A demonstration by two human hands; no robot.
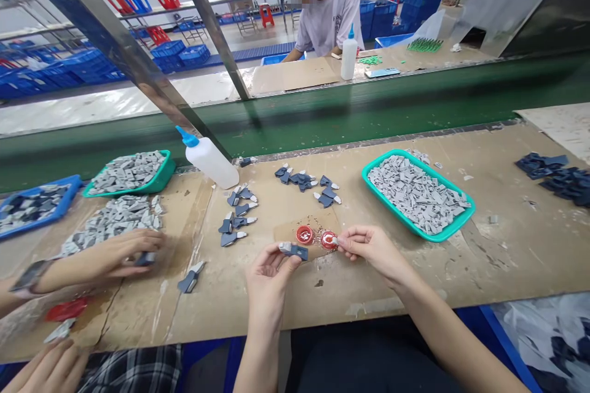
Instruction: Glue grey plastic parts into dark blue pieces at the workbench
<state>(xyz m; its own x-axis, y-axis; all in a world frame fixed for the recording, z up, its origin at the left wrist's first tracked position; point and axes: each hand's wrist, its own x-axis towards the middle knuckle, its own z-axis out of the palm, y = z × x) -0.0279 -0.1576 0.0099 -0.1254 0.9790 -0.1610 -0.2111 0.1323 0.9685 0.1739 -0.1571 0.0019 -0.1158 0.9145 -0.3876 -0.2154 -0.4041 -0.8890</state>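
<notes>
My left hand [268, 271] pinches a small dark blue and grey plastic part [294, 250] just above the table. My right hand [369, 247] holds a small grey piece with its tip in a red cap of glue [329, 239]. A second red cap [305, 234] sits beside it on a scrap of cardboard [318, 222]. Several joined blue and grey parts [238, 221] lie in front of my hands. A teal tray [463, 217] heaped with grey pieces stands to the right.
A white glue bottle with a blue tip [209, 161] lies near the green conveyor [322, 116]. A co-worker's hand [122, 252] at my left rests by a heap of grey pieces [113, 221]. Another teal tray [163, 179] and a blue tray [69, 193] stand at left. Dark blue parts [560, 178] lie far right. A person sits across the belt.
</notes>
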